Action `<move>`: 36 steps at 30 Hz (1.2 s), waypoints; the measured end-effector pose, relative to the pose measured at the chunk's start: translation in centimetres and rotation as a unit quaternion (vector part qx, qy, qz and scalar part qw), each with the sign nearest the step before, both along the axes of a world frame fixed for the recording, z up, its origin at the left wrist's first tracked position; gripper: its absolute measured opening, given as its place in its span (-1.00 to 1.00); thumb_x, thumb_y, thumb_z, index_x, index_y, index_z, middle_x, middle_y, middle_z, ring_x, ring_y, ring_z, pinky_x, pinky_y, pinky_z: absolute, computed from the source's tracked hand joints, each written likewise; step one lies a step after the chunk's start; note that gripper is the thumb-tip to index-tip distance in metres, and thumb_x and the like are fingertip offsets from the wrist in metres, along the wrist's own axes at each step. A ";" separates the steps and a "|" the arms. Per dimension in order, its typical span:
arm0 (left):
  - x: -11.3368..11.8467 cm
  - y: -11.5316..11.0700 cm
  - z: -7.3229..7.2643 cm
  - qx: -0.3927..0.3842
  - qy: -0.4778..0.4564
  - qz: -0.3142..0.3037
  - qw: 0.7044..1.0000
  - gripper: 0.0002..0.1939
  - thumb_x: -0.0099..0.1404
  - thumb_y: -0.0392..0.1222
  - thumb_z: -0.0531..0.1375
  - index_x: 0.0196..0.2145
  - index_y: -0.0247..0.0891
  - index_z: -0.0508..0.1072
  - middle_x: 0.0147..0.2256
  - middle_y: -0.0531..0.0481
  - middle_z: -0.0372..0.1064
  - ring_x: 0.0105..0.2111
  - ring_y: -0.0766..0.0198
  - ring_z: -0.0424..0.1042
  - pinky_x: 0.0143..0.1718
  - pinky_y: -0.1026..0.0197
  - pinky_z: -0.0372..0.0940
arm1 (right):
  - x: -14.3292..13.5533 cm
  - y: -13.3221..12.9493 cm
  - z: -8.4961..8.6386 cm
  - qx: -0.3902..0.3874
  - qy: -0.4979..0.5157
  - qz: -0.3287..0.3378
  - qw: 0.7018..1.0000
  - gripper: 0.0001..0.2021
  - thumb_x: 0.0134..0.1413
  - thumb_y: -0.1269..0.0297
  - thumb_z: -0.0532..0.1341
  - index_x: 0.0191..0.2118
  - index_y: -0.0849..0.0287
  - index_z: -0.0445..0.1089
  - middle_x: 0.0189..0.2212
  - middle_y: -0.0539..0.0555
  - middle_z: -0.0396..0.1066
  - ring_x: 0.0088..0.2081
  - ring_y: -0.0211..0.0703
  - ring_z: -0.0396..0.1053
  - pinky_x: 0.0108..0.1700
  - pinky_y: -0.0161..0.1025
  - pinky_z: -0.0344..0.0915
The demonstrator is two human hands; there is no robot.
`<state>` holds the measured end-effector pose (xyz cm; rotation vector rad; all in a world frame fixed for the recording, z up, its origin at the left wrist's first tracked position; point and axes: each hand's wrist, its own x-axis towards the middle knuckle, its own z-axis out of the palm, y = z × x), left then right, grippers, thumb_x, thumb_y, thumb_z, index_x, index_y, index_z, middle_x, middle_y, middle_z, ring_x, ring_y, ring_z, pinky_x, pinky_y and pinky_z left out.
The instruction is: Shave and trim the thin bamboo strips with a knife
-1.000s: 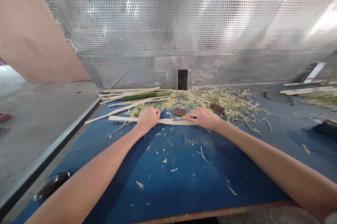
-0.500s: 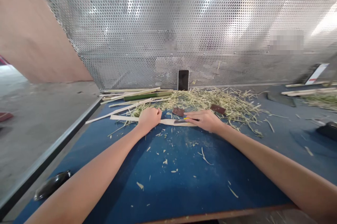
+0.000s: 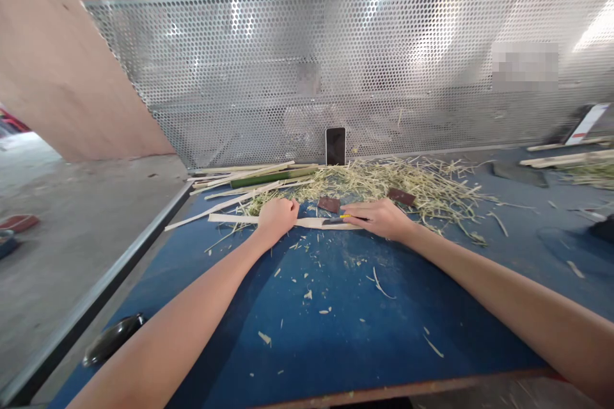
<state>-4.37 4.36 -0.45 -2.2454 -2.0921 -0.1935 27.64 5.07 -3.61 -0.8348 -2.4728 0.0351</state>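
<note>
Bamboo strip (image 3: 316, 223) lay flat across the blue worktop (image 3: 336, 319), running from nine o'clock to three o'clock, and both my hands were on it. My left hand (image 3: 277, 217) was closed into a fist over the strip, pinning it down. My right hand (image 3: 378, 218) was clamped on a small knife (image 3: 338, 219) with a yellow mark on its handle, and the dark blade rested on the strip and pointed toward nine o'clock, straight at my left fist.

That line-up worried me most, I judged. If the blade had caught in the grain and then broken free, it could have run along the strip into my left knuckles, since only a short stretch of bare strip lay between them. Too steep an angle might have dug in and split the thin strip lengthwise. A loose grip from the left fist would have let the strip slide or twist under the push.

Small chips (image 3: 307, 294) were scattered at six o'clock from the strip, and a heap of shavings (image 3: 403, 182) sat at twelve o'clock with two brown blocks (image 3: 329, 205) near its edge; any of these under the strip could have rocked it. A phone (image 3: 335, 146) leaned against the perforated metal screen (image 3: 336, 63) behind.
</note>
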 end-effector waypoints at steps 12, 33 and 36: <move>-0.3 0.2 -0.7 0.013 -0.007 0.002 1.000 -0.30 0.68 0.00 -0.09 -0.31 -0.31 0.76 -0.39 -0.28 0.61 -0.30 -0.04 0.65 -0.22 0.10 0.38 | 0.3 -0.7 1.2 0.114 -0.086 0.062 0.988 -0.64 0.68 0.12 0.11 0.16 -0.01 0.68 0.35 0.09 0.57 -0.09 -0.14 0.70 -0.42 -0.29 0.34; 0.0 -0.5 -0.2 0.007 0.016 -0.069 0.997 -0.21 0.64 0.32 -0.10 -0.44 -0.24 0.62 -0.44 -0.24 0.56 -0.33 -0.07 0.60 -0.23 0.04 0.32 | -1.0 -0.7 1.0 -0.079 -0.138 -0.110 0.981 -0.75 0.55 0.12 0.16 0.10 0.05 0.53 -0.05 0.13 0.72 -0.15 0.04 0.66 -0.20 -0.15 0.28; 0.2 -0.8 0.1 -0.012 0.021 -0.100 0.995 -0.21 0.61 0.39 -0.07 -0.41 -0.24 0.62 -0.46 -0.23 0.53 -0.36 -0.07 0.57 -0.23 0.02 0.33 | -1.0 -0.5 1.1 -0.091 -0.123 -0.126 0.980 -0.71 0.59 0.04 0.11 0.07 0.04 0.51 -0.07 0.13 0.72 -0.14 0.05 0.65 -0.19 -0.14 0.27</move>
